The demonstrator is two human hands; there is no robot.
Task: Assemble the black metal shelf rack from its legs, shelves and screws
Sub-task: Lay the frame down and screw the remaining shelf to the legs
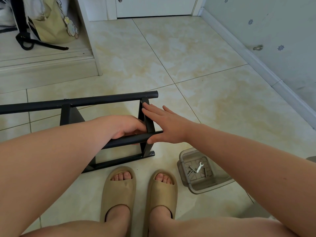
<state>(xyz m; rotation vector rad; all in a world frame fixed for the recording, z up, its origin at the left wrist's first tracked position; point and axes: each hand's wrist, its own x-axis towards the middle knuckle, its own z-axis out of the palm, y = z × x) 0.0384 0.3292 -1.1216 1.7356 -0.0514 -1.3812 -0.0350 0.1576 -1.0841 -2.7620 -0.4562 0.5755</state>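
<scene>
The black metal shelf rack (77,101) lies on its side on the tiled floor, its round legs running left to right and its flat shelves standing on edge. My left hand (124,127) grips the near leg (126,140) close to its right end. My right hand (164,124) is flat, with straight fingers pressed against the end shelf (150,122) and the thumb at the tip of the near leg. A clear plastic box (201,170) at the right holds a small silver wrench (199,166) and a few screws (191,170).
My feet in tan slippers (138,190) stand just in front of the rack. A beige bag (51,21) sits in an open closet at the back left. A white door is at the back, a baseboard and wall along the right.
</scene>
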